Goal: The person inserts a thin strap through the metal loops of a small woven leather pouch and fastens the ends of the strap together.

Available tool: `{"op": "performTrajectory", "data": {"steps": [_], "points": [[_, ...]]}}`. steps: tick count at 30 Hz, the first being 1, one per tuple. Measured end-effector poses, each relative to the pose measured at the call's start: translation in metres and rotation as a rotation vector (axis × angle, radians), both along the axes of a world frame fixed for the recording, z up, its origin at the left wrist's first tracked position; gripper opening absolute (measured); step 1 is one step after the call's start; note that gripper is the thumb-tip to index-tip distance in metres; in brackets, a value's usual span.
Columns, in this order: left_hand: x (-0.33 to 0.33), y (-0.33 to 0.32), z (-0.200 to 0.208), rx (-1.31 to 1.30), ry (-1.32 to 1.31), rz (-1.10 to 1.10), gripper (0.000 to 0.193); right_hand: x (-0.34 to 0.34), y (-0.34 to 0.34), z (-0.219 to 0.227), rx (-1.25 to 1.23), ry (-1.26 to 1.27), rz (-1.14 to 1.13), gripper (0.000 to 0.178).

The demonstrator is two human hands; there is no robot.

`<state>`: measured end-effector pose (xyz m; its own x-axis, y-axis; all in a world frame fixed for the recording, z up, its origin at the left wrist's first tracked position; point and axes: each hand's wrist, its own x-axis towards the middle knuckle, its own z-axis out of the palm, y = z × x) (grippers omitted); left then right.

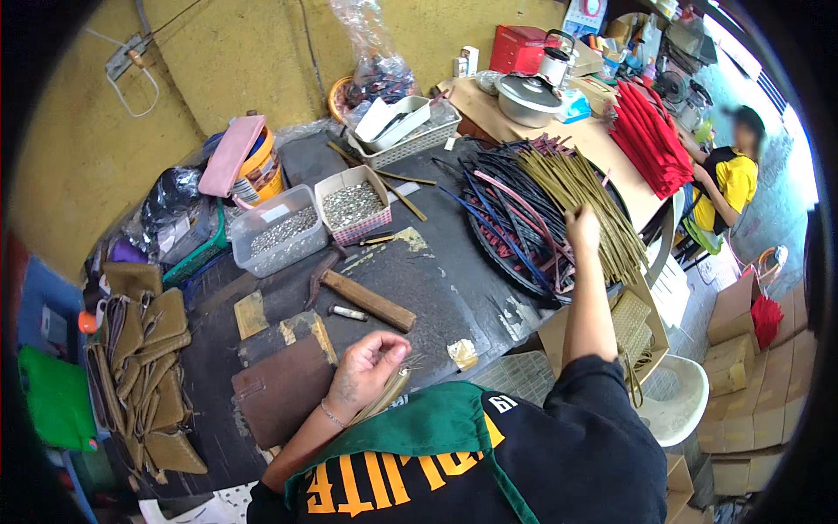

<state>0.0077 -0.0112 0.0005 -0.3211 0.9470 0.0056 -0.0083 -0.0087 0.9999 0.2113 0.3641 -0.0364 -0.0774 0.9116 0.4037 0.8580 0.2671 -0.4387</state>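
Observation:
My left hand [360, 374], with a bracelet at the wrist, is closed close to my body. From it a thin bundle of olive strips [382, 400] sticks out, partly hidden by the hand and my green apron. My right hand [583, 229] reaches out to the right, fingers pinched on a pile of olive strips [611, 218]. These lie over black, blue and pink strips [506, 210] in a round black tray [478, 236]. In front of me lie a hammer [367, 299] with a wooden handle, a small white-banded tool [348, 312] and a brown slab [284, 389].
Metal fittings fill a clear tub [249, 255] and a checked box [353, 229]. Olive-brown pouches [153, 375] are heaped at the left. A cardboard box [650, 301] and a white stool [690, 406] stand at my right. A co-worker [733, 183] sits by red strips [648, 140].

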Motion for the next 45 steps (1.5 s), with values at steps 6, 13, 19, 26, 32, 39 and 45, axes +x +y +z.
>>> {"op": "performTrajectory", "data": {"steps": [6, 13, 19, 26, 32, 39, 45], "points": [[0.000, 0.008, 0.015, 0.078, -0.219, 0.175, 0.026, -0.064, -0.183, 0.084, -0.277, 0.343, 0.933, 0.013], [-0.013, 0.011, 0.013, 0.383, -0.580, 0.443, 0.018, -0.062, -0.220, 0.060, -0.357, 0.277, 1.137, 0.014], [-0.021, 0.003, 0.002, 0.424, -0.569, 0.593, 0.021, -0.050, -0.204, 0.057, -0.627, 0.267, 1.036, 0.017], [-0.026, 0.002, -0.005, 0.345, -0.639, 0.582, 0.024, -0.037, -0.194, 0.038, -1.013, 0.442, 1.022, 0.016], [-0.025, 0.004, -0.004, 0.319, -0.635, 0.591, 0.025, -0.035, -0.194, 0.032, -0.971, 0.442, 1.009, 0.016], [-0.026, 0.002, -0.004, 0.328, -0.649, 0.583, 0.023, -0.036, -0.198, 0.033, -0.938, 0.439, 0.982, 0.016], [-0.024, 0.003, -0.005, 0.347, -0.627, 0.545, 0.022, -0.033, -0.199, 0.033, -0.919, 0.442, 0.963, 0.017]]}}
